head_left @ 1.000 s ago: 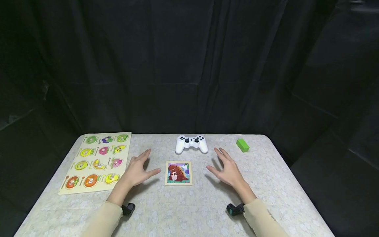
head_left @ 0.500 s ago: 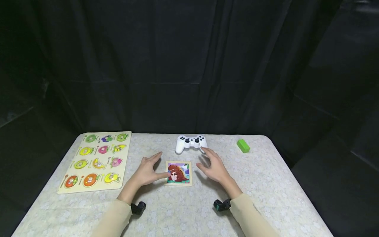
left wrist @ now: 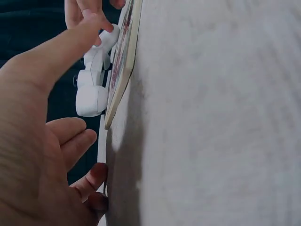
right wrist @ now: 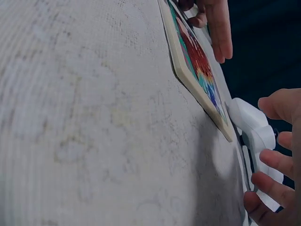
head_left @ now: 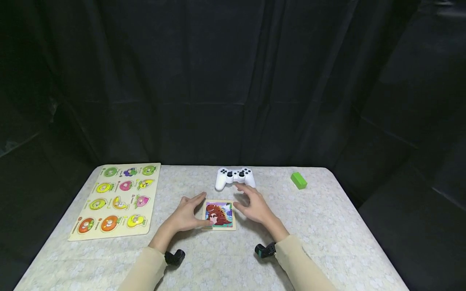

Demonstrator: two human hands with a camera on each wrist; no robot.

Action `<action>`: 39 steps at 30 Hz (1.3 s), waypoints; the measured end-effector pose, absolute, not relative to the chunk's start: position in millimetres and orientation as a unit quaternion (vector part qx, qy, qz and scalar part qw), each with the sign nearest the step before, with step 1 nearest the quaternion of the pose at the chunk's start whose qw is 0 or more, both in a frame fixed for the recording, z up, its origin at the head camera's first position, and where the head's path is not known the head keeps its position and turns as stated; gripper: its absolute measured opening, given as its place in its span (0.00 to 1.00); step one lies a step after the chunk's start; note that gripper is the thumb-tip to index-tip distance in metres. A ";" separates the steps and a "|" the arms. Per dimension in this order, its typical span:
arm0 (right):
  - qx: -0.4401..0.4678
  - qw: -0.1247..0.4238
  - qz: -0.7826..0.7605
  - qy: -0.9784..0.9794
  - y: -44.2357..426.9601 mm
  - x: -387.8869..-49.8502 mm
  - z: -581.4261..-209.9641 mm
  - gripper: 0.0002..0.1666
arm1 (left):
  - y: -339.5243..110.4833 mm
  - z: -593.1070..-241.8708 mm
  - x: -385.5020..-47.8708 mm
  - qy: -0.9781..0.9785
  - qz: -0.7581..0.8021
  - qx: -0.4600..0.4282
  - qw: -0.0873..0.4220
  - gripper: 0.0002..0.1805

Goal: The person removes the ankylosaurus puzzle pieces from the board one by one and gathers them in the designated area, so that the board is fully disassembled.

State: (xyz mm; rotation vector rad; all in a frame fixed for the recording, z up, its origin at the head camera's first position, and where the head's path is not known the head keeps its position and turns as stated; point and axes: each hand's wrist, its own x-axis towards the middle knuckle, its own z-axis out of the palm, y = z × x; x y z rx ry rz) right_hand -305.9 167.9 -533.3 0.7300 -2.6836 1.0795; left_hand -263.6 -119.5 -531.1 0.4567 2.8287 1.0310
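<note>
A square dinosaur picture puzzle in a pale wooden frame [head_left: 219, 215] lies flat at mid-table. At its left edge is my left hand [head_left: 185, 215], thumb stretched over the lower left corner and fingers spread at the upper left; whether it touches is unclear. My right hand [head_left: 256, 206] hovers just off the puzzle's right edge, fingers apart and holding nothing. The right wrist view shows the puzzle [right wrist: 197, 59] between both hands, with my right fingers [right wrist: 275, 162] to one side of it. In the left wrist view my left hand [left wrist: 47, 136] is beside the puzzle's edge [left wrist: 123, 77].
Behind the puzzle is a white game controller [head_left: 235, 176], close to my right fingertips. A green block [head_left: 299, 180] lies at the back right. A large fruit puzzle board [head_left: 118, 202] covers the left side. A black curtain [head_left: 233, 81] hangs behind the table [head_left: 327, 242].
Both hands have moved inward from either side toward the dinosaur puzzle, the left going right and the right going left. The objects on the table have stayed in place.
</note>
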 end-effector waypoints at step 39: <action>0.347 0.004 0.393 -0.851 107.9 -308.8 -536.9 0.16 | -132.8 -531.8 -257.0 0.926 0.326 0.183 0.060 0.65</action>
